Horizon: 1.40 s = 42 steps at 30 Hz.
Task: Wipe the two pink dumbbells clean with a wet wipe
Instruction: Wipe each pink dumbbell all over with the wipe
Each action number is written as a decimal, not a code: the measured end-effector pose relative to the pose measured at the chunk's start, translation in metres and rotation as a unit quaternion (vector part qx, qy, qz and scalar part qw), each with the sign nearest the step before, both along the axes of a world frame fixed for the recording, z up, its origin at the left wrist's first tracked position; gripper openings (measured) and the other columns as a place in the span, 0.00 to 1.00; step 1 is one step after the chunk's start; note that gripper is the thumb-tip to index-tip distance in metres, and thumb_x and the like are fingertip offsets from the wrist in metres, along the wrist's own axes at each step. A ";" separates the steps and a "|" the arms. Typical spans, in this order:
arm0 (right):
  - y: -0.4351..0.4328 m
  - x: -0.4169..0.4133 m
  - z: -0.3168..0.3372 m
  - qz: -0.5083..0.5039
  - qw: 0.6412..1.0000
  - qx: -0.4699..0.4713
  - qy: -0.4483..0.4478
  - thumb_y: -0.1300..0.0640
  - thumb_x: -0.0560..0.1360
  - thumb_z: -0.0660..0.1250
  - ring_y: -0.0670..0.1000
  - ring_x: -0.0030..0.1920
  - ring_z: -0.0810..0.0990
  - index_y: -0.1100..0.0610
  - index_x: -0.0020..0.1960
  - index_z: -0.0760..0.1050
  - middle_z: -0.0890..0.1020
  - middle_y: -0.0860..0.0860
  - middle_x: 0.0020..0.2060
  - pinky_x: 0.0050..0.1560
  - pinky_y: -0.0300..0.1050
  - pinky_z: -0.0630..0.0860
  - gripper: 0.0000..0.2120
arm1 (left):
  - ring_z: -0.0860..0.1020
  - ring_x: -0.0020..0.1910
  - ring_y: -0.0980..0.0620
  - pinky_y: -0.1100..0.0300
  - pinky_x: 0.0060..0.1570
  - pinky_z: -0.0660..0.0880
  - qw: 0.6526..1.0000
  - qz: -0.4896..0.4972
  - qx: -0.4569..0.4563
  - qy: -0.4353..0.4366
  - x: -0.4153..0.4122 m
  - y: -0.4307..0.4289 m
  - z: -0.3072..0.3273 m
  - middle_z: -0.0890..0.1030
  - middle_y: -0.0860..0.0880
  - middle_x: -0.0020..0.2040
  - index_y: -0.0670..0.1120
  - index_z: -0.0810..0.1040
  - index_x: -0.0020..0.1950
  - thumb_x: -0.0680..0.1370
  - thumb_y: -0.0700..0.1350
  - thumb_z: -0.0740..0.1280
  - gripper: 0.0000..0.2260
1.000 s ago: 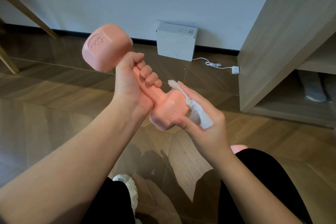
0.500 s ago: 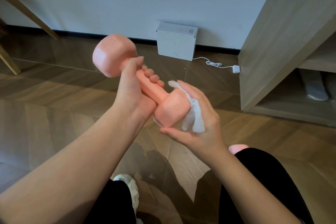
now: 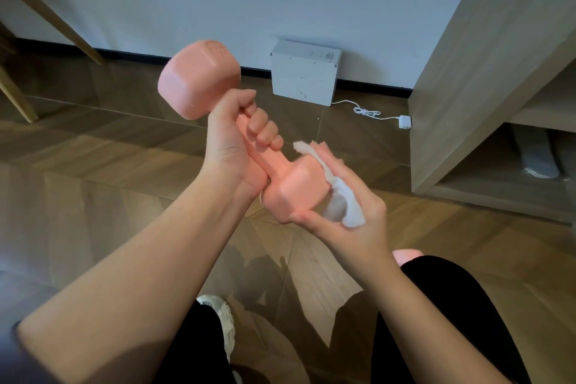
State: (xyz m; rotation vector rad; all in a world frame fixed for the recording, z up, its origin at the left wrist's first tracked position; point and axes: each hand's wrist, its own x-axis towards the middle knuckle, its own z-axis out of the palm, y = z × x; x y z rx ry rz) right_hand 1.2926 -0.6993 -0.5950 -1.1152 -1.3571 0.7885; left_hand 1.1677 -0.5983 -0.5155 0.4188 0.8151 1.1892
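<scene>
**Fingers (image 3: 260,129) round the handle, wipe on the near head**

My left hand (image 3: 230,150) has its fingers curled tight round the handle of the pink dumbbell (image 3: 199,78). It holds the dumbbell in the air above the wooden floor (image 3: 93,184), slanted, with one head up at 11 o'clock and the other down at 5 o'clock, nearest me. My right hand (image 3: 358,227) is wrapped round that near head. The wet wipe (image 3: 343,203) is trapped between my palm and the head's 3 o'clock face, my thumb hooks under its lower edge, and my fingertips show past the top.

I judge this to be the wiping of the first dumbbell's near head, so the task is well short of done. Next I should roll the bar in my left hand to bring the unwiped faces under the wipe. After that I should shift my grip to free the handle and reach the far head.

A small pink shape (image 3: 406,256) shows at 5 o'clock, just past my right knee. It is probably the second dumbbell, but it is mostly hidden.
</scene>
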 end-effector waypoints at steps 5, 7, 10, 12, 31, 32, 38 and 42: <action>0.005 0.011 0.014 0.079 0.996 -0.046 -0.003 0.46 0.66 0.77 0.42 0.68 0.73 0.38 0.69 0.71 0.76 0.37 0.66 0.65 0.35 0.72 0.33 | 0.58 0.20 0.53 0.64 0.22 0.62 0.998 0.047 -0.010 0.028 -0.002 -0.007 0.006 0.60 0.53 0.22 0.49 0.62 0.30 0.75 0.42 0.62 0.15; 0.009 0.015 0.018 0.114 0.990 -0.079 -0.019 0.45 0.66 0.78 0.39 0.67 0.73 0.39 0.70 0.71 0.76 0.35 0.65 0.60 0.29 0.72 0.34 | 0.59 0.20 0.53 0.64 0.23 0.62 0.997 0.058 0.000 0.055 -0.003 -0.008 0.009 0.61 0.52 0.23 0.48 0.62 0.31 0.75 0.42 0.63 0.15; 0.005 0.009 0.016 0.095 0.992 -0.076 -0.039 0.44 0.66 0.79 0.37 0.66 0.73 0.40 0.70 0.72 0.76 0.34 0.64 0.60 0.29 0.72 0.34 | 0.59 0.21 0.52 0.63 0.23 0.62 0.994 0.073 0.013 0.087 -0.006 -0.010 0.006 0.60 0.51 0.23 0.48 0.62 0.32 0.75 0.41 0.64 0.15; 0.000 0.001 0.010 0.052 0.997 -0.043 -0.035 0.46 0.66 0.78 0.37 0.66 0.74 0.39 0.68 0.72 0.77 0.31 0.63 0.61 0.29 0.71 0.33 | 0.59 0.21 0.52 0.63 0.23 0.62 0.993 0.078 0.008 0.092 -0.009 -0.008 0.001 0.60 0.51 0.23 0.48 0.62 0.32 0.75 0.41 0.63 0.15; 0.010 0.001 0.002 0.087 0.991 -0.101 -0.027 0.41 0.68 0.75 0.38 0.67 0.73 0.37 0.69 0.72 0.77 0.36 0.65 0.61 0.30 0.72 0.30 | 0.61 0.21 0.53 0.64 0.24 0.64 0.994 0.044 -0.068 0.074 -0.015 0.007 -0.013 0.62 0.53 0.24 0.49 0.63 0.30 0.73 0.43 0.64 0.14; 0.007 -0.002 0.000 0.053 0.995 -0.084 -0.025 0.42 0.68 0.76 0.39 0.66 0.74 0.39 0.69 0.72 0.78 0.37 0.65 0.63 0.35 0.74 0.31 | 0.61 0.22 0.53 0.64 0.25 0.64 0.994 0.043 -0.066 0.075 -0.015 0.007 -0.013 0.63 0.53 0.24 0.49 0.63 0.30 0.73 0.43 0.64 0.14; 0.001 -0.015 -0.004 -0.008 0.997 0.023 -0.075 0.49 0.75 0.70 0.44 0.71 0.71 0.50 0.73 0.66 0.75 0.44 0.69 0.67 0.54 0.73 0.29 | 0.61 0.22 0.53 0.63 0.25 0.65 0.991 0.070 -0.076 0.079 -0.016 0.010 -0.016 0.63 0.52 0.24 0.48 0.64 0.31 0.73 0.42 0.65 0.13; -0.003 -0.016 -0.007 -0.050 0.995 0.044 -0.068 0.50 0.71 0.74 0.44 0.67 0.75 0.53 0.69 0.71 0.78 0.45 0.65 0.69 0.54 0.72 0.28 | 0.62 0.21 0.53 0.64 0.25 0.65 0.990 0.072 -0.086 0.085 -0.017 0.008 -0.020 0.64 0.52 0.24 0.48 0.65 0.31 0.73 0.43 0.65 0.13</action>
